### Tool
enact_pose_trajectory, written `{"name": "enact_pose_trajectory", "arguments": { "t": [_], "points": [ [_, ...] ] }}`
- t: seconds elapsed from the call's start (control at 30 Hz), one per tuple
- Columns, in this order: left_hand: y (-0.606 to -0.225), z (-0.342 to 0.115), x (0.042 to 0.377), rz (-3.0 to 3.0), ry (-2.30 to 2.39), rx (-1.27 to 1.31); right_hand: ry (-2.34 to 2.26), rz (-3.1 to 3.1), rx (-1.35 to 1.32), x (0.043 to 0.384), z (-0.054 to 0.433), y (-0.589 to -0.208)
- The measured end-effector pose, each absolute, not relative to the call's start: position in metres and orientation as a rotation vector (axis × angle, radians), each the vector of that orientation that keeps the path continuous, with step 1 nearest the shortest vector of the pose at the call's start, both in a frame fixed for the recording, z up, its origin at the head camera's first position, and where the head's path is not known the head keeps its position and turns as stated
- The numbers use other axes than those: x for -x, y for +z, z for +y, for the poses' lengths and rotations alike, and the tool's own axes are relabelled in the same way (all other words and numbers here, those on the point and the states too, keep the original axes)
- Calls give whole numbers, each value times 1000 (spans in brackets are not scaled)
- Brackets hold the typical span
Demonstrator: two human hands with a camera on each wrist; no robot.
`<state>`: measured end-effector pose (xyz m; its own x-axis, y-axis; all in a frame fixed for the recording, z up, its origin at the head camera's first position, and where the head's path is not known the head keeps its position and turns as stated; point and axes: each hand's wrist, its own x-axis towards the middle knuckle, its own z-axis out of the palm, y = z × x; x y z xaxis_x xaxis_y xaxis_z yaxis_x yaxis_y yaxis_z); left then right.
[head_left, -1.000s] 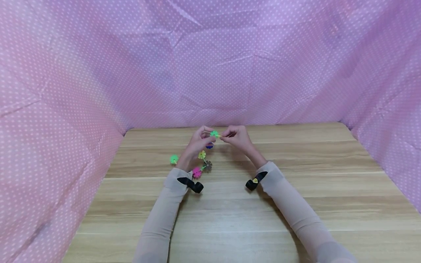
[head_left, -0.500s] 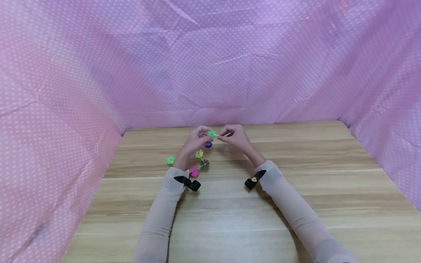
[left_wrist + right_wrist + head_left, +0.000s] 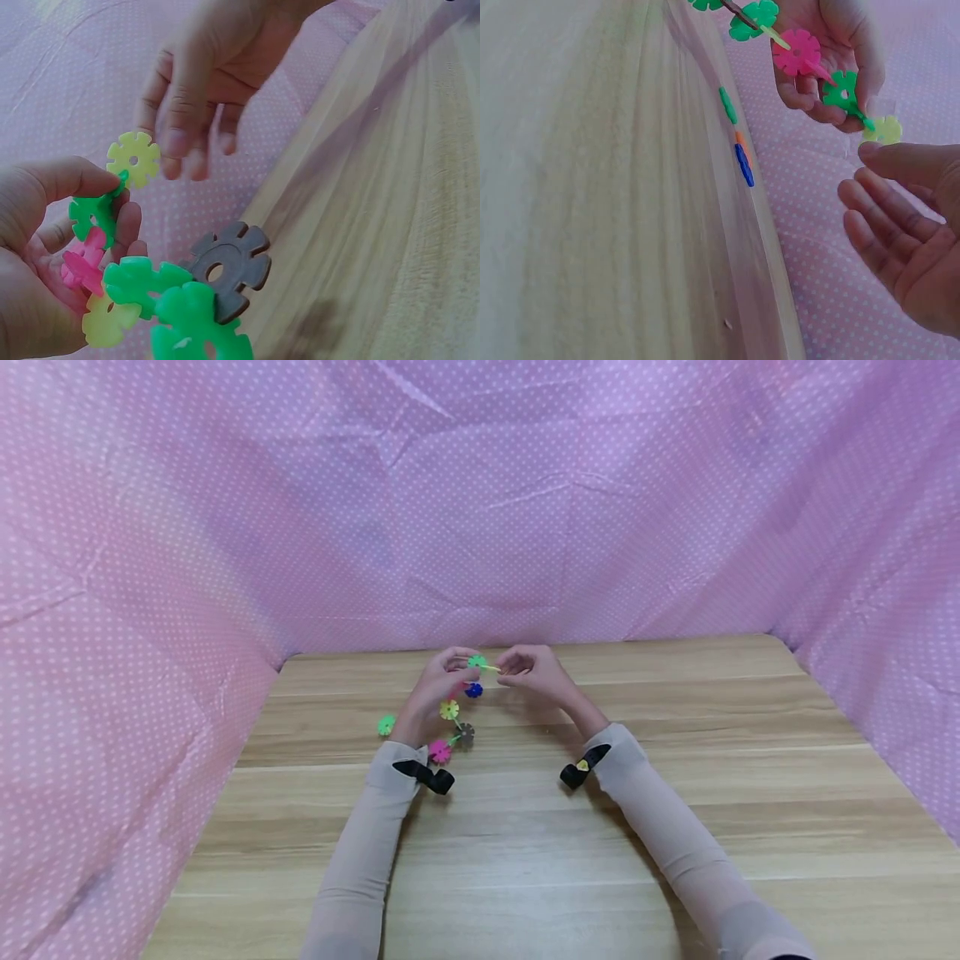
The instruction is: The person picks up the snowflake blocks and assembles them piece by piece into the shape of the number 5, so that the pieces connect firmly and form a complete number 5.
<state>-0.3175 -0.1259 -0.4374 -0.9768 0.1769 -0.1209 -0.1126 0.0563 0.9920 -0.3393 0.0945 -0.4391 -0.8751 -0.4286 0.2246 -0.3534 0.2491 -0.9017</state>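
Yellow end disc (image 3: 135, 148) is carried by the green piece (image 3: 105, 217), pinched in the left hand (image 3: 437, 682); chain (image 3: 139, 279) axis is run back past the palm. Right hand (image 3: 537, 671) is poised just beside yellow, fingers loosely parted, nothing gripped; contact can't be told.

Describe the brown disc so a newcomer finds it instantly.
At the wooden table, the left hand holds a chain of notched discs. Along that chain, the brown disc sits linked between two green discs. Its dull brown sets it apart from its brighter neighbours.
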Motion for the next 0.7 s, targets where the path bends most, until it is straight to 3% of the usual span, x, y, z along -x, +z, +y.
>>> {"name": "enact_pose_trajectory", "arguments": {
  "t": [0.3,0.7],
  "points": [
    [-436,-133,320,2114,2040,-91,-1398,2323,747,345,101,-453],
    [-430,-141,317,2128,2035,-73,-1321,2307,769,349,88,-460]
  ]
}}
